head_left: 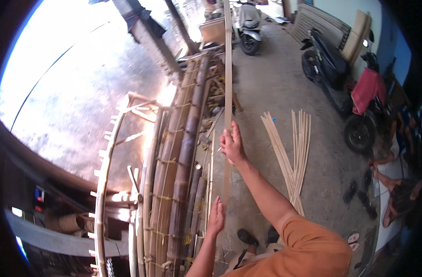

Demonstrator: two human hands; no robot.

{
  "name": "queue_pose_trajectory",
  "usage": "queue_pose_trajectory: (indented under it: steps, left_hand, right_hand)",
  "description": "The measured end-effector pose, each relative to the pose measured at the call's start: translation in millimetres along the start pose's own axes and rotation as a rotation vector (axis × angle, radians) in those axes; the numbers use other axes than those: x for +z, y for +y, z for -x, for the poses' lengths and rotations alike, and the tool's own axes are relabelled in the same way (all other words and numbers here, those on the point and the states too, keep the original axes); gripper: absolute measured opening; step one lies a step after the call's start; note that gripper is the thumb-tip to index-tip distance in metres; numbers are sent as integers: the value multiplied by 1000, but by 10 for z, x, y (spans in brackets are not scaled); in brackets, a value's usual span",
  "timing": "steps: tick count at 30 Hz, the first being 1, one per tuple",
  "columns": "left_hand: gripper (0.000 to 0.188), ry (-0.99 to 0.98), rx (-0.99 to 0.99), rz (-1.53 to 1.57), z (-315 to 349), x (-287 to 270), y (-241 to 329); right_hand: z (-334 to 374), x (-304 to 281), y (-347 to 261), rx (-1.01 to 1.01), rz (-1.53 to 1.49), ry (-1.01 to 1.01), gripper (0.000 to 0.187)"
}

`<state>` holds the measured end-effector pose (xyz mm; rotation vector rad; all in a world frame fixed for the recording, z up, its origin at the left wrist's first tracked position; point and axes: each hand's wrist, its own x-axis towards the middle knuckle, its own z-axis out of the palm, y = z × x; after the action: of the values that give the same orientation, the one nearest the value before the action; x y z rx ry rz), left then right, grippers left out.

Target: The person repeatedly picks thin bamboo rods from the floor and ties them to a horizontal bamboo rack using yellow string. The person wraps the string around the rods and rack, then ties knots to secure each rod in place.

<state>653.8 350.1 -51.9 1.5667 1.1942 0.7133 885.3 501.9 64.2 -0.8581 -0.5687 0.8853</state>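
My right hand (233,144) is closed round a long, narrow bundle of bamboo strips (228,78), its index finger pointing up along them. The bundle runs upright through the middle of the view and leaves the top edge. Below the right hand its lower part is blurred. My left hand (216,216) is beside that lower end, fingers stretched upward with none wrapped round the strips; whether it touches them is unclear. On the floor to the right, more pale bamboo strips (301,152) lie in two fanned groups that cross towards my feet.
A rack of thick bamboo poles (188,134) tied with yellow cord stands along my left. One scooter (249,27) is parked ahead; a dark motorbike (333,69) and another with a red cloth (368,90) stand right. A seated person's bare leg (387,182) shows at far right, near dark sandals (350,191).
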Motion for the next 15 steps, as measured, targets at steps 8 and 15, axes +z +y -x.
queue_pose_trajectory:
  steps: [8, 15]
  left_hand:
    - [39, 306, -267, -87, 2048, -1778, 193]
    - [46, 479, -593, -509, 2906, -2842, 569]
  right_hand:
    - [1576, 1635, 437, 305, -203, -248, 43]
    - [2418, 1984, 1175, 710, -40, -526, 61]
